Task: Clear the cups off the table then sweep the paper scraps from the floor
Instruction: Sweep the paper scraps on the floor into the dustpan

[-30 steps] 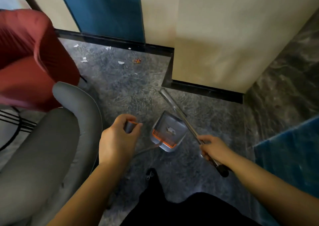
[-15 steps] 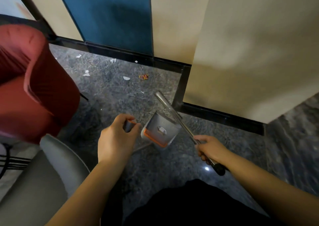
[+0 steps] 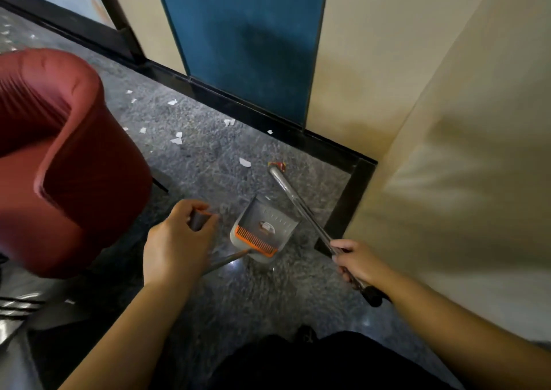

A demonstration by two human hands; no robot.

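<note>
Fingers of the left hand (image 3: 176,240) were curled round the grey grip of the long-handled dustpan (image 3: 262,231), a grey plastic pan with an orange comb along its near edge, which sat low over the speckled grey stone floor (image 3: 208,163). Right of it, the right hand (image 3: 357,263) gripped a shiny metal broom handle (image 3: 301,211) that slanted away toward the far wall; I couldn't see the bristles. Beyond the pan lay scattered white paper scraps (image 3: 244,162) and a small red wrapper (image 3: 278,165) beside the pole's far end, with more scraps (image 3: 176,139) farther left near the red ribbed armchair (image 3: 59,157). I judged that a quick stroke could flick light scraps under the chair or against the black skirting (image 3: 268,121), out of reach.
</note>
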